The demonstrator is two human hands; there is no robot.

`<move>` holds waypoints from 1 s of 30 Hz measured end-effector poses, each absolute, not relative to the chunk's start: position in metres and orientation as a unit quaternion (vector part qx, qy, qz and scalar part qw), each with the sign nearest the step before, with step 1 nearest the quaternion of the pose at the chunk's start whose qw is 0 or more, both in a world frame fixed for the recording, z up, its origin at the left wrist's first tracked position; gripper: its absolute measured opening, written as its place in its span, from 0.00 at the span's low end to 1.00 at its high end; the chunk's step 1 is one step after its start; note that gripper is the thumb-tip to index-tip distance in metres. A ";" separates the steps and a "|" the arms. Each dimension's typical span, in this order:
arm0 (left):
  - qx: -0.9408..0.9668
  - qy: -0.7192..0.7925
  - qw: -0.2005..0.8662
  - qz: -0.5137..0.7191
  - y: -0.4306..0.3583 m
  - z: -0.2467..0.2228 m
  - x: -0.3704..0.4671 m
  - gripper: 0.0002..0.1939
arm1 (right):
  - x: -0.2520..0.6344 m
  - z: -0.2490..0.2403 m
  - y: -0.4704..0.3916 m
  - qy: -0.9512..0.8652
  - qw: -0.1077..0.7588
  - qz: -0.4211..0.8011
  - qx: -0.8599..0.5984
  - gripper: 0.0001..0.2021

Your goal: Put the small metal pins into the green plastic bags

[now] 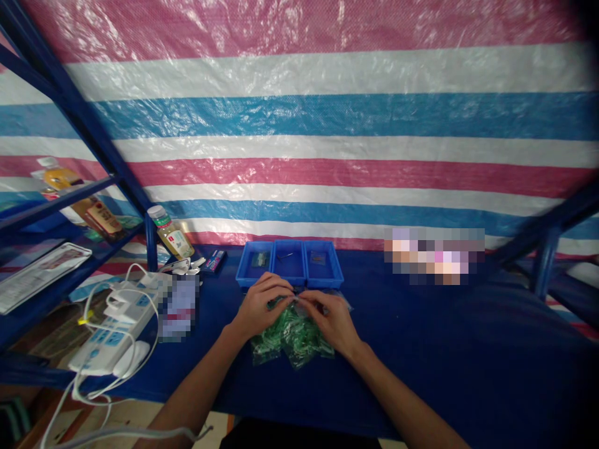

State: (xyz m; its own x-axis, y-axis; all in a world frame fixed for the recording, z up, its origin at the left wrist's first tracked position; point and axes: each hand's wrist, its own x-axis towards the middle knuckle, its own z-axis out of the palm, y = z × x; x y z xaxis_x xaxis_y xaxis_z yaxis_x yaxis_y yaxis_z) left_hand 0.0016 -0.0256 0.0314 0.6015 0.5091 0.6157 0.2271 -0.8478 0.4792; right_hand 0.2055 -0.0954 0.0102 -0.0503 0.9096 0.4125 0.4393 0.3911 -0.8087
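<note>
In front of me several clear plastic bags with green contents (304, 342) lie in a heap on the blue table (421, 374). My left hand (266, 304) is closed at the heap's upper edge, thumb and fingertips pinched on clear plastic. From the other side my right hand (331, 317) pinches the same plastic, its fingertips almost meeting the left ones. What the green contents are is too small to tell. Just beyond my hands stand a left blue tray (241, 274), a middle blue tray (289, 271) and a right blue tray (337, 274), with small items inside.
To the left lie a white power strip (110, 330) with looping cables, a small dark box (215, 261) and a drink bottle (173, 236). A blue metal frame (84, 131) rises there. Striped plastic sheeting (327, 118) hangs behind the table. A blurred-out item (435, 254) lies far right.
</note>
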 end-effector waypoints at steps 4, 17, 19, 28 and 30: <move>0.870 0.231 0.207 0.384 -0.027 0.025 0.004 0.07 | 0.206 0.013 -0.096 -0.683 0.502 0.218 -0.484 0.11; 0.875 0.227 0.221 0.367 -0.026 0.024 0.002 0.15 | 0.204 0.005 -0.095 -0.661 0.505 0.260 -0.490 0.07; 0.879 0.216 0.215 0.367 -0.026 0.024 0.001 0.18 | 0.205 0.008 -0.096 -0.666 0.500 0.264 -0.487 0.10; 0.881 0.215 0.191 0.375 -0.022 0.018 0.004 0.16 | 0.207 0.007 -0.093 -0.698 0.499 0.223 -0.464 0.08; 0.882 0.215 0.192 0.372 -0.023 0.020 0.004 0.15 | 0.207 0.007 -0.092 -0.696 0.507 0.212 -0.462 0.07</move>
